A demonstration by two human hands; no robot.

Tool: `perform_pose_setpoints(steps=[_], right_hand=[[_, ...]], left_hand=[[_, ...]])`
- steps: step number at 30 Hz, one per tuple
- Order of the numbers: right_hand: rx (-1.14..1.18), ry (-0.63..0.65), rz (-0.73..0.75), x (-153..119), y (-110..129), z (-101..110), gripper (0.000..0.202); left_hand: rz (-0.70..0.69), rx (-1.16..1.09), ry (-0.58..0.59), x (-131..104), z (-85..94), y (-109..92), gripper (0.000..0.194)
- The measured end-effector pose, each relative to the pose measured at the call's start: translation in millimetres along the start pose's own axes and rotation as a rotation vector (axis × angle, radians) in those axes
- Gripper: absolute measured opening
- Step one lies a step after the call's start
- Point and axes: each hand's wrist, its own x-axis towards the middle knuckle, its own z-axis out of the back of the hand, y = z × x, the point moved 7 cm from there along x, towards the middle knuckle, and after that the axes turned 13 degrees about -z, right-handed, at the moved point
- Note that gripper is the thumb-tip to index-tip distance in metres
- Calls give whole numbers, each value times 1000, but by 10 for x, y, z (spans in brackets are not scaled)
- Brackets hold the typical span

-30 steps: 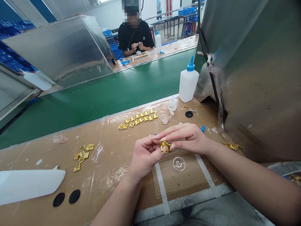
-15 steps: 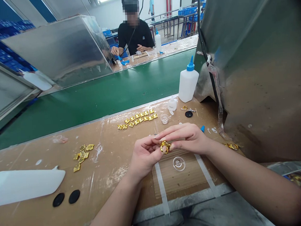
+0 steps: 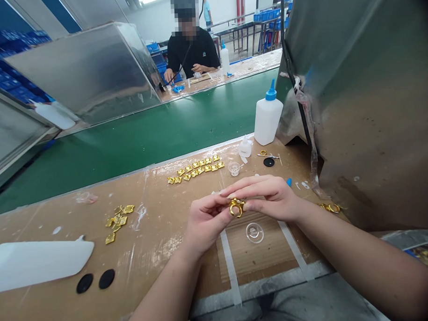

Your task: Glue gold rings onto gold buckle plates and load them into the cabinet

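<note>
Between my two hands is a gold ring-shaped piece [image 3: 236,208], its open band facing me. My left hand [image 3: 208,222] pinches it from the left with thumb and fingers. From the right, my right hand [image 3: 269,197] grips the same piece, its fingers reaching across the top. A small clear dish [image 3: 255,232] lies on the wooden board [image 3: 259,262] below my hands. Two rows of gold square pieces [image 3: 200,170] sit on the brown work surface [image 3: 160,218] beyond them. More gold squares [image 3: 117,221] lie in a loose pile to the left.
A white bottle with a blue cap [image 3: 268,119] and a small bottle [image 3: 245,147] stand behind my hands. Black discs [image 3: 106,279] lie at left. Across the green belt [image 3: 184,119] sits a person [image 3: 192,51]. A metal panel [image 3: 373,108] rises at right.
The gold piece has turned slightly between my fingers, showing its open band more clearly. Across the belt, the person's hand has lowered toward the blue items.
</note>
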Motion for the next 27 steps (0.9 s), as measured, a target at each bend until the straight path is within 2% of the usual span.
perform_pose_setpoints(steps=[5,11,27], right_hand=[[-27,10,21,-6,49,-12,42],[-25,16,32,-9,65,-18,42],[-2,27,13,-8,63,-18,40]], left_hand=[[-86,97,4,11,-3,-77,13],[-121,147,8,13,19,-109,17],[-213,155,81,33,-21,-167,14]])
